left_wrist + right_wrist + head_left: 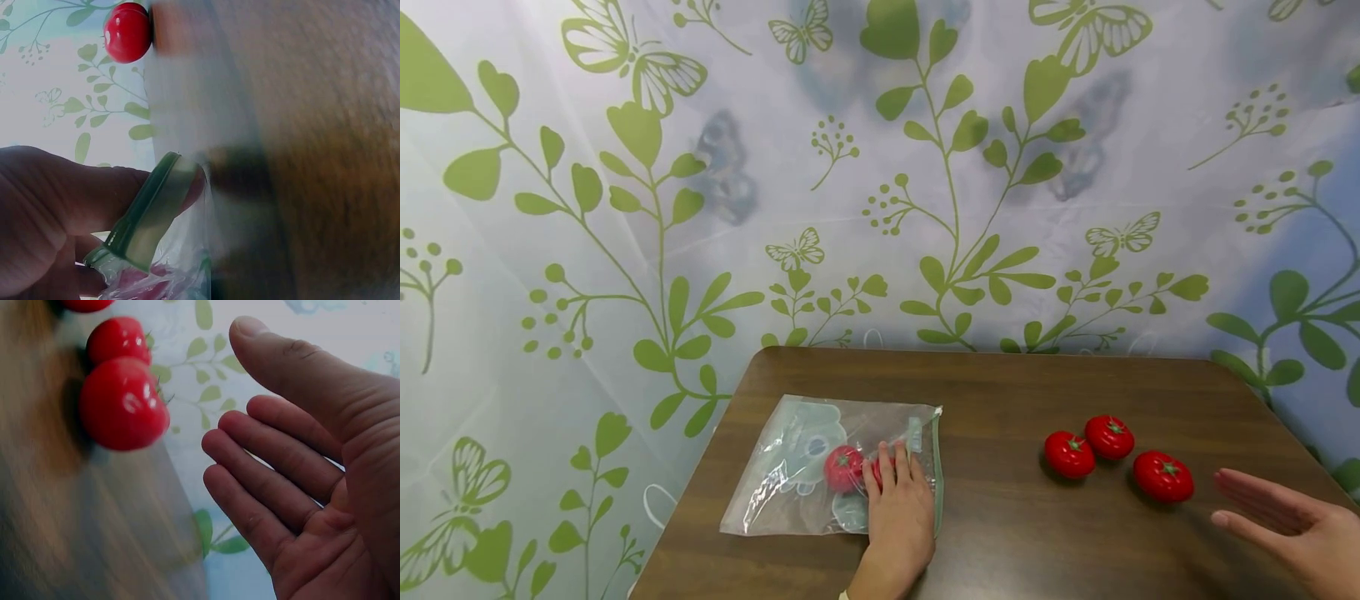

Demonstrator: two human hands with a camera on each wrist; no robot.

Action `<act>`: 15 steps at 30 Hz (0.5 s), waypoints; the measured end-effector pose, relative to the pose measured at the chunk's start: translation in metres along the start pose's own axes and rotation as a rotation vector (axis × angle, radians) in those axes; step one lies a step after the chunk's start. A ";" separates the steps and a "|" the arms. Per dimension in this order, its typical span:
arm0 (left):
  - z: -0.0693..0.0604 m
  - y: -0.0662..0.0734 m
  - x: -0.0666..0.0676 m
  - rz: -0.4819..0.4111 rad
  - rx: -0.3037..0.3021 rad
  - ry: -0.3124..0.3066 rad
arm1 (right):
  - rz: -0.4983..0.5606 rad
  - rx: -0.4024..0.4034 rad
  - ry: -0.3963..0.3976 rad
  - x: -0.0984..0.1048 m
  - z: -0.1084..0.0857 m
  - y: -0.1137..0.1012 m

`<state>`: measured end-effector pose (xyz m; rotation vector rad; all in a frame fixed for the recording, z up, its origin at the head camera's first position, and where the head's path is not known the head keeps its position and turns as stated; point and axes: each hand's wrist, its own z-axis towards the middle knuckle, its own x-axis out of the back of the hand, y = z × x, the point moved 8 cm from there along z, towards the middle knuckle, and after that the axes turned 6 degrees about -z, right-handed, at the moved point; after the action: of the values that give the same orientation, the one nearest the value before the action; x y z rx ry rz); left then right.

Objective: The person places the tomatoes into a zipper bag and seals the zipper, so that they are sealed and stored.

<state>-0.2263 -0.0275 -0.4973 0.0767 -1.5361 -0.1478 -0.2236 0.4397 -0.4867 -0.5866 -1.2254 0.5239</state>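
A clear zip bag (767,500) with a pale flower print and a green zip edge (937,467) lies flat on the table's left. Inside it is one red tomato (843,468); red under the fingers shows another, mostly hidden. My left hand (898,500) lies over the bag's opening side, holding it, with the thumb against the green zip strip (153,212) in the left wrist view. Three glossy red tomatoes (1070,454) sit together on the right. Beside the nearest tomato (1162,476), my right hand (1300,525) hovers with straight fingers, touching nothing.
The brown wooden table (992,392) has rounded far corners. Behind it hangs a pale curtain (850,200) printed with green leaves and butterflies. Table surface lies between the bag and the three tomatoes.
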 end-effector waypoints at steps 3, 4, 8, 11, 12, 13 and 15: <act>0.000 0.000 0.001 -0.009 -0.005 0.009 | 0.007 0.012 0.001 0.000 0.001 0.006; 0.001 0.000 0.001 -0.008 -0.005 0.009 | 0.011 0.016 0.001 0.000 0.001 0.008; 0.000 0.000 0.000 -0.005 -0.004 0.007 | 0.008 0.010 -0.009 -0.002 0.005 0.012; 0.000 0.000 0.000 -0.003 -0.005 0.007 | -0.015 -0.016 -0.038 -0.005 0.011 0.016; 0.000 0.000 0.000 -0.003 -0.005 0.008 | -0.024 -0.022 -0.051 -0.006 0.013 0.017; 0.000 0.000 0.000 -0.002 -0.006 0.009 | -0.036 -0.024 -0.065 -0.008 0.015 0.018; 0.000 0.000 0.000 0.000 -0.007 0.011 | -0.054 -0.019 -0.086 -0.010 0.018 0.021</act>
<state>-0.2266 -0.0272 -0.4967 0.0718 -1.5244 -0.1532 -0.2451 0.4510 -0.5036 -0.5501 -1.3254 0.4971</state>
